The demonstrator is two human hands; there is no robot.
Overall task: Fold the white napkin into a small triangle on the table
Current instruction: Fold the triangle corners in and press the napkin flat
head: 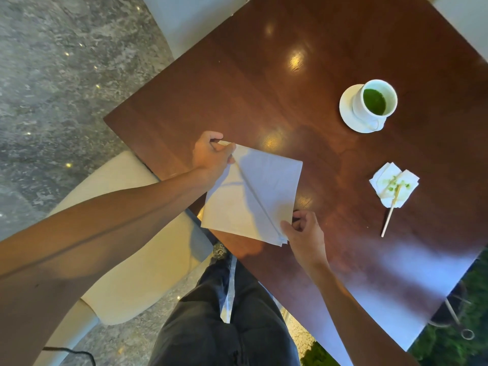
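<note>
From the head camera, the square white paper napkin [253, 191] lies at the near left corner of the dark glossy wooden table [264, 83], one corner overhanging the edge. The left hand [211, 157] pinches its far corner and the right hand [303, 233] pinches the opposite near corner, probably to hold a diagonal crease taut. Bare wood beyond gives folding room; the white cup of green drink [375, 100], the stained crumpled tissue [393, 183] and the wooden stick [389, 216] sit well apart.

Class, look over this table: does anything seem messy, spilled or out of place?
Yes. A crumpled napkin right of the white napkin carries green stains, with a wooden stick lying across it onto the table.
</note>
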